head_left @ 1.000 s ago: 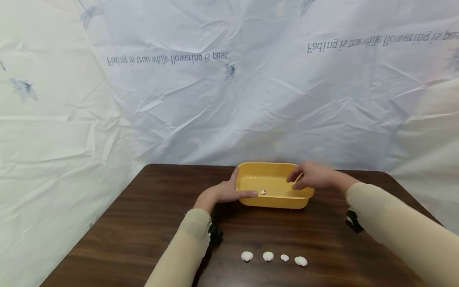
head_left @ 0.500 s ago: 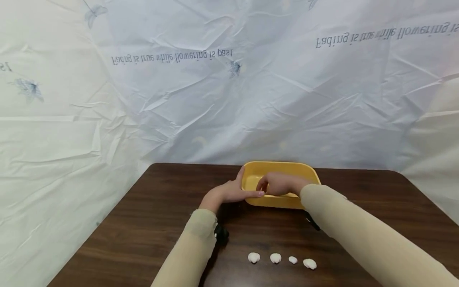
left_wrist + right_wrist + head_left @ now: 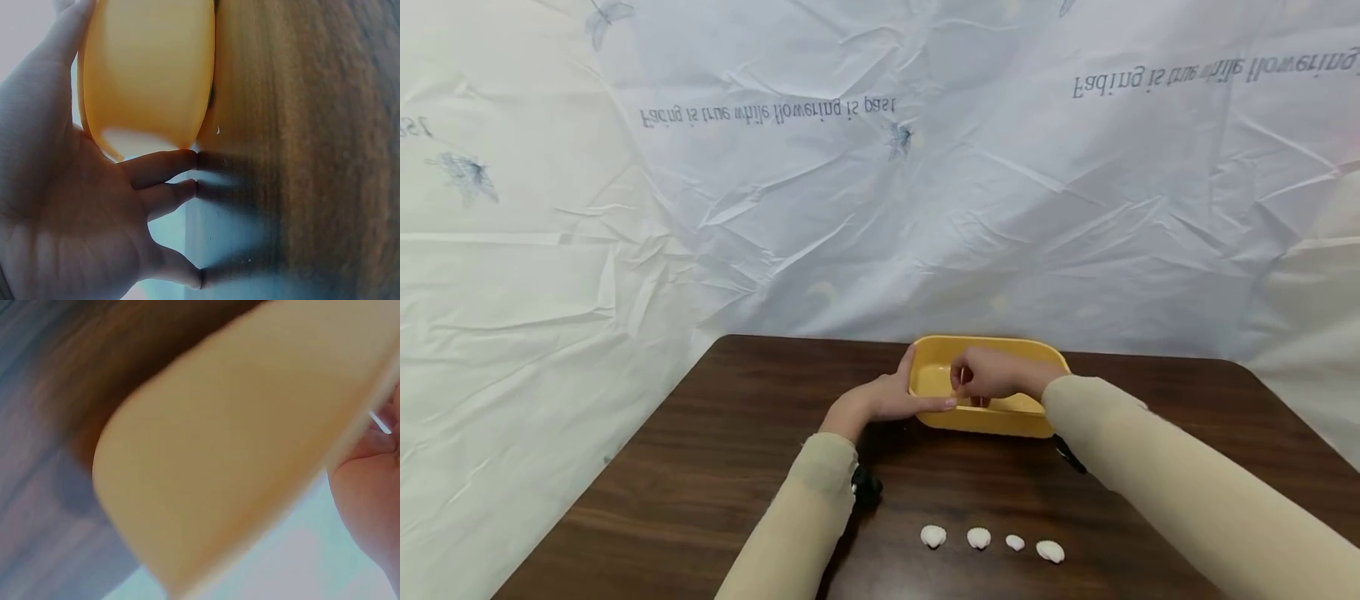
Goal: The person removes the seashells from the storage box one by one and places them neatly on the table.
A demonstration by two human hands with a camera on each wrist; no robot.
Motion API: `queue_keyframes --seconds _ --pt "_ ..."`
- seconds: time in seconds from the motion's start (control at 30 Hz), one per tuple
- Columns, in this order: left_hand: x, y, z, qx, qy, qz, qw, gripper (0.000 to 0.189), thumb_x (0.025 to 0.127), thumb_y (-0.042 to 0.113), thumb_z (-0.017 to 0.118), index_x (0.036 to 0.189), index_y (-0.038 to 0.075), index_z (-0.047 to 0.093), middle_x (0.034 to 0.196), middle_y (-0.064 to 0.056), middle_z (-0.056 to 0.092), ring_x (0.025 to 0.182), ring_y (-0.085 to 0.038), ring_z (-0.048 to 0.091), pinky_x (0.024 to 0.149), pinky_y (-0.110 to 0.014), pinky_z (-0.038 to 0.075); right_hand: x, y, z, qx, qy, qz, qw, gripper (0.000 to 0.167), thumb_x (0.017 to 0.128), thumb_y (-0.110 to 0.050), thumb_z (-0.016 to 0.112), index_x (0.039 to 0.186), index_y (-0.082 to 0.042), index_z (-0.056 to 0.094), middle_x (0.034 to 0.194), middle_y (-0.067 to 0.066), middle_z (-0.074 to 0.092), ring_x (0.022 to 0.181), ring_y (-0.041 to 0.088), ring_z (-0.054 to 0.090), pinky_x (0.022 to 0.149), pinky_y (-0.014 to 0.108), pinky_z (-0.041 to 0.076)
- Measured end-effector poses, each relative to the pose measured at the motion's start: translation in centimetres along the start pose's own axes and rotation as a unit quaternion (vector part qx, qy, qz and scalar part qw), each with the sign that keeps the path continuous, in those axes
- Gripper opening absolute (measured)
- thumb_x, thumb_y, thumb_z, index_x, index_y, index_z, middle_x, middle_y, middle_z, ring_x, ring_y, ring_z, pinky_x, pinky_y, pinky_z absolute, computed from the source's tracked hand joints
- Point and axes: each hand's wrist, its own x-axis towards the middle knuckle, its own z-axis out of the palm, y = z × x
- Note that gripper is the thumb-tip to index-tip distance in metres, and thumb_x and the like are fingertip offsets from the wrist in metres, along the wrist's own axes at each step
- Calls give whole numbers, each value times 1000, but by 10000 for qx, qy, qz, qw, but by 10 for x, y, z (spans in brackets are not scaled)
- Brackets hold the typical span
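Observation:
A yellow plastic basin (image 3: 985, 422) stands near the table's far edge. My left hand (image 3: 883, 398) rests against its left end, thumb along the near rim. In the left wrist view the fingers (image 3: 165, 167) are spread and fairly straight, their tips down at the table. My right hand (image 3: 992, 373) reaches into the basin with curled fingers. A thin white edge, which looks like a seashell (image 3: 380, 422), shows between those fingers in the right wrist view. Most of it is hidden. White scallop seashells (image 3: 979, 537) lie in a row on the table nearer to me.
The dark wooden table (image 3: 737, 450) carries the basin and the row of shells. Behind it hangs a wrinkled pale sheet (image 3: 850, 233) with printed lettering. Black wrist devices (image 3: 867, 487) sit on the sleeves.
My right hand has moved left from the basin's right end to its left-middle part, then lifted slightly. My left hand stays at the left end. The view has shifted a little.

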Motion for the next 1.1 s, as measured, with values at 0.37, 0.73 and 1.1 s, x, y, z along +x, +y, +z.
queue_keyframes --seconds 0.37,0.73,1.1 --pt "-1 3 2 -19 107 -79 9999 133 82 84 70 171 32 -14 140 -24 61 128 -36 60 112 -52 46 -63 9 -31 1093 1020 -188 9886 24 109 -19 63 121 0 71 83 10 67 71 28 65 67 40 58" --pt "-1 2 0 -26 82 20 10000 130 84 80 69 170 34 -16 129 -17 65 118 -28 61 109 -49 46 -134 24 -17 1577 1384 -296 9773 41 104 -22 71 138 1 67 105 18 72 83 19 71 74 40 62" --pt "-1 2 1 -61 49 89 9999 131 85 79 70 171 30 -16 120 -13 66 114 -27 61 108 -49 47 -179 29 23 2447 1051 -1010 9586 25 100 -8 74 120 5 72 94 0 74 75 13 72 68 38 62"
